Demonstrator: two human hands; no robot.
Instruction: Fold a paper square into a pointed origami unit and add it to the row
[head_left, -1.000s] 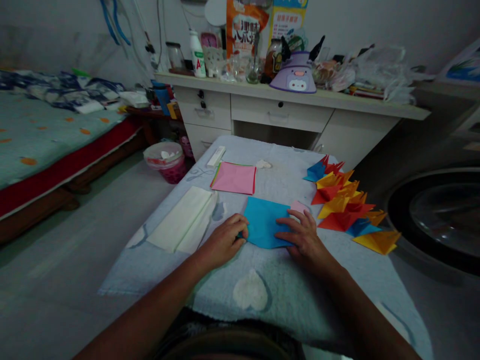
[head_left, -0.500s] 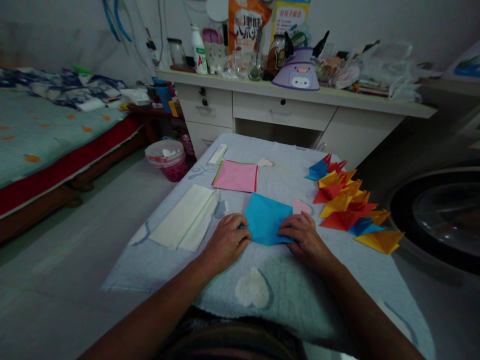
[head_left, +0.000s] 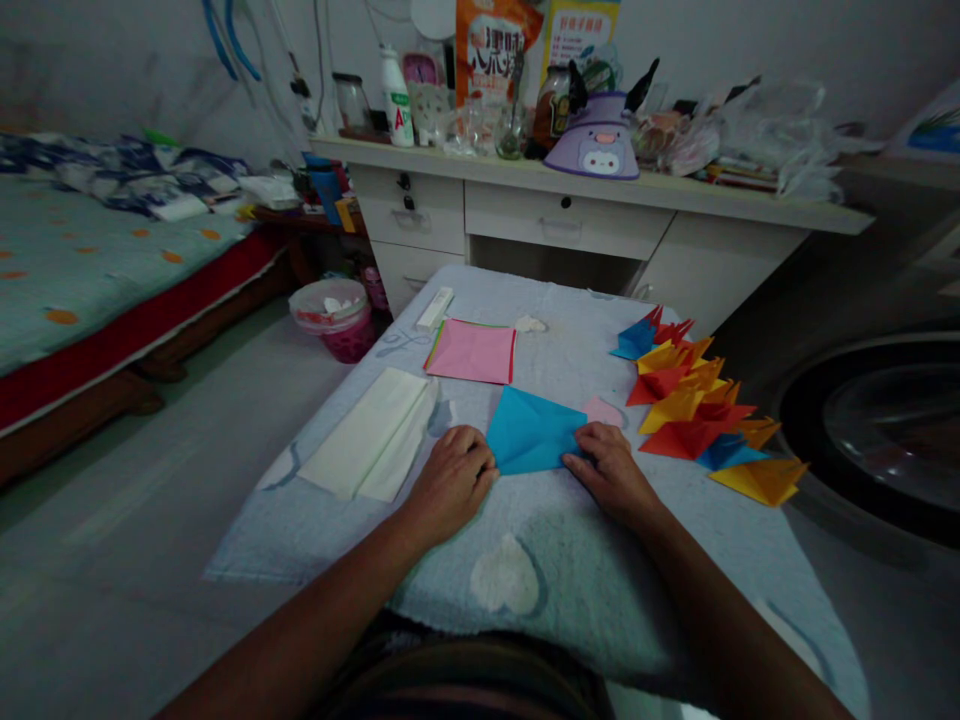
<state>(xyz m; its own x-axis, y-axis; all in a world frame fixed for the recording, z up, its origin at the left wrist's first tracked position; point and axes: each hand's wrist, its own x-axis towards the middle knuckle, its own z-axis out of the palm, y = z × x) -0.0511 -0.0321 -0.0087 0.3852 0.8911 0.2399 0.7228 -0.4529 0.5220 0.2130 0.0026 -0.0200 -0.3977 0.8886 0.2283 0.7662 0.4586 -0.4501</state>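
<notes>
A creased sheet of blue origami paper [head_left: 534,432] lies on the cloth-covered table between my hands. My left hand [head_left: 459,478] grips its left edge, fingers curled in. At the right corner, my right hand [head_left: 606,465] pinches the paper between thumb and fingers. Just beyond the sheet is a stack of coloured paper [head_left: 472,351] with a pink one on top. To the right stand several folded paper cranes [head_left: 697,430] in red, yellow and blue, lined up in a row.
Folded whitish paper [head_left: 367,435] lies left of my hands. A small white box [head_left: 435,309] rests near the table's far left corner. Behind stands a white desk [head_left: 570,215] crowded with jars and bags. A pink bin [head_left: 341,325] sits on the floor; a washing machine [head_left: 885,430] is at right.
The blue paper's near edge has moved away from me, leaving the sheet shallower. My right hand has shifted slightly right to the corner; my left hand stays nearly in place.
</notes>
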